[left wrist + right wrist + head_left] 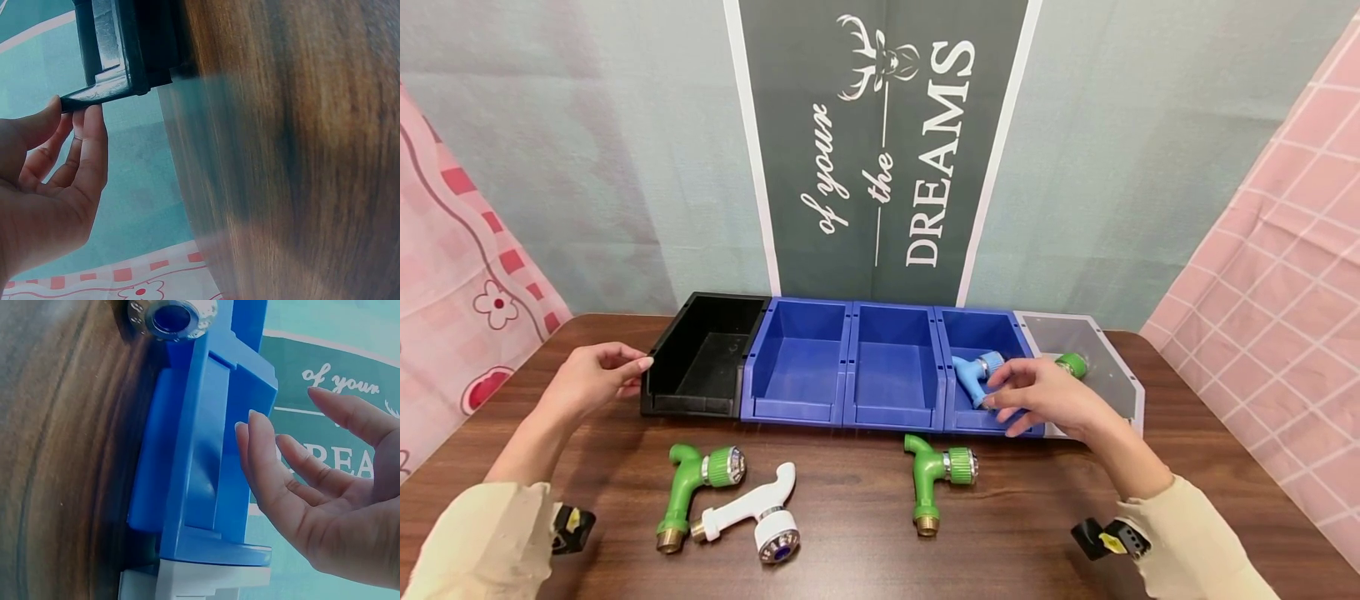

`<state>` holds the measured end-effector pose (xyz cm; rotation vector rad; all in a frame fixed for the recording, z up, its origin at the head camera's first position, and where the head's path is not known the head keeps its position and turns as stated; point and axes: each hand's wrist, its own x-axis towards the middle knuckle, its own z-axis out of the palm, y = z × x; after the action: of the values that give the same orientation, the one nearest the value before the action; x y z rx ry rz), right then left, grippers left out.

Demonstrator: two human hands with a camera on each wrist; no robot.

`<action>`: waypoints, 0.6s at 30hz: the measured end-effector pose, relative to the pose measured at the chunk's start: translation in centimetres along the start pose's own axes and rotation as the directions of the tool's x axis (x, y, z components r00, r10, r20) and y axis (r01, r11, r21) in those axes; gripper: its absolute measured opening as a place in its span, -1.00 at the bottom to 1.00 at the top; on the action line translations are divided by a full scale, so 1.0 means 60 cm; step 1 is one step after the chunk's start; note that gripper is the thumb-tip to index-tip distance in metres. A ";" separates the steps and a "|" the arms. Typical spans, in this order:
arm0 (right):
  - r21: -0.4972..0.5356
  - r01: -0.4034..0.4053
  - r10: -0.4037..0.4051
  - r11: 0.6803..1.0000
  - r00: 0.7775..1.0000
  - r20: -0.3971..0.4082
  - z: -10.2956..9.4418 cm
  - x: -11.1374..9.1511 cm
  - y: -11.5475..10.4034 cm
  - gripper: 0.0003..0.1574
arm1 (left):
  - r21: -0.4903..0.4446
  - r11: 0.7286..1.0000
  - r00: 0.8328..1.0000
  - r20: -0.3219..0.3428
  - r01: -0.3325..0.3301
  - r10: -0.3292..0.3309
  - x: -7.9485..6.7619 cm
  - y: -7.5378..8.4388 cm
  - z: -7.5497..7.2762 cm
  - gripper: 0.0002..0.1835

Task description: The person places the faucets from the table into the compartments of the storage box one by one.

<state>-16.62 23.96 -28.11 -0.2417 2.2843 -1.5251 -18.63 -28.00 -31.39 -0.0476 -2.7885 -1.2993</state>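
My left hand (591, 379) pinches the side rim of the black bin (658, 404) between thumb and fingers, seen closely in the left wrist view, where that hand (62, 169) grips the bin's edge (103, 94). My right hand (1048, 396) hovers over the front of the rightmost blue bin (981, 423). A light-blue faucet (970, 377) lies tilted in that bin, close to my fingertips and partly covered by them. In the right wrist view my right hand (325, 481) holds nothing, its fingers loosely bent and apart beside the blue bin (187, 456).
Two more blue bins (797, 411) (891, 417) stand in the row. The grey bin (1133, 392) at the right end contains a green faucet (1071, 364). On the table lie green faucets (681, 492) (927, 475) and a white faucet (752, 504). A printed curtain (662, 167) hangs behind.
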 end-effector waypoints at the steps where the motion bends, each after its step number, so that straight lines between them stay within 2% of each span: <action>1: -0.001 0.001 -0.001 1.000 1.000 0.005 0.002 0.000 0.000 -0.54 | 0.000 1.000 1.000 0.000 0.000 0.000 0.000 0.000 0.000 -0.64; 18: 0.001 -0.002 0.001 1.000 0.996 0.092 0.021 -0.007 0.013 -0.59 | -0.003 1.000 1.000 0.006 0.004 -0.004 0.002 -0.001 -0.001 -0.63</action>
<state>-15.69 23.36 -29.18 -0.3034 2.2117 -1.4832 -18.73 -28.07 -31.42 -0.0455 -2.7936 -1.3060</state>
